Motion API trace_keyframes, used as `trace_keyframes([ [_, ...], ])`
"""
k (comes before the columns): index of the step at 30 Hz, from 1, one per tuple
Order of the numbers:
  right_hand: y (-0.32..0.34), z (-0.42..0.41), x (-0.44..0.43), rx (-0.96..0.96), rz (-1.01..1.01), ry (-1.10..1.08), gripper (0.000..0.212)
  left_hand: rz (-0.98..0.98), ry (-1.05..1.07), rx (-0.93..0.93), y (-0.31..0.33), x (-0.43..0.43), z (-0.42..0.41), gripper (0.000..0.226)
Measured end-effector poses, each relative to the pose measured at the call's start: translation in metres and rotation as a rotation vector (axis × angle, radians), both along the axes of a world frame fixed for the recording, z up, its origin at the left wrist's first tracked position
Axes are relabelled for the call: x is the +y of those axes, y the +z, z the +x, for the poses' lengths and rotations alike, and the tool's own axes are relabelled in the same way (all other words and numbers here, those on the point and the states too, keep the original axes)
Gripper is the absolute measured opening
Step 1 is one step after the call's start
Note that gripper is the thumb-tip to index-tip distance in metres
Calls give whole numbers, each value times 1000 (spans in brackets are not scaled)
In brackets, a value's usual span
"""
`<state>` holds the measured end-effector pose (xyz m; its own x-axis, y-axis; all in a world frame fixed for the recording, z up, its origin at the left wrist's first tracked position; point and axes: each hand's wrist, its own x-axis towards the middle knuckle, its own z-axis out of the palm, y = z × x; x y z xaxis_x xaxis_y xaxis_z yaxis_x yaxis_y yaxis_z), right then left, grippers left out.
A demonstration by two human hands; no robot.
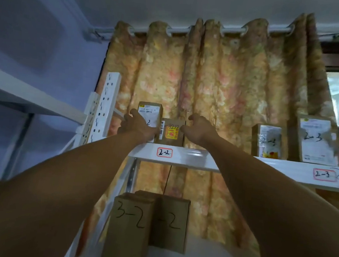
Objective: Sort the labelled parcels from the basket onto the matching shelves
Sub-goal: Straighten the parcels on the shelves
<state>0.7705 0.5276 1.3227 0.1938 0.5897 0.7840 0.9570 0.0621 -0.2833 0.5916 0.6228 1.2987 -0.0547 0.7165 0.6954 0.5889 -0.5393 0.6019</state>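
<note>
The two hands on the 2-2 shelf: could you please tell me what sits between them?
In the head view, a small brown box with an orange sticker stands between the left hand and right hand.

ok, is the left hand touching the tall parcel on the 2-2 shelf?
Touching. The head view shows the left hand pressed flat against the front of the tall parcel, covering part of its white label, with no gap between them.

Both arms stretched up; left hand (139, 126) and right hand (199, 129) fingers curled, apart.
</note>
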Motion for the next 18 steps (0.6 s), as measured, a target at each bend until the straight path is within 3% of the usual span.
trace_keyframes([
  [4, 19, 3, 40, 45, -81, 21, 94, -26, 11, -15, 6, 32, 9, 141],
  [8, 35, 12, 71, 76, -104, 16, 99, 4, -15, -27, 6, 50, 13, 137],
  [13, 45, 13, 98, 125, -61, 72, 90, 106, -55, -31, 1, 54, 0, 120],
  [18, 42, 13, 113, 66, -62, 37, 55, 134, -82, -35, -5, 54, -18, 116],
])
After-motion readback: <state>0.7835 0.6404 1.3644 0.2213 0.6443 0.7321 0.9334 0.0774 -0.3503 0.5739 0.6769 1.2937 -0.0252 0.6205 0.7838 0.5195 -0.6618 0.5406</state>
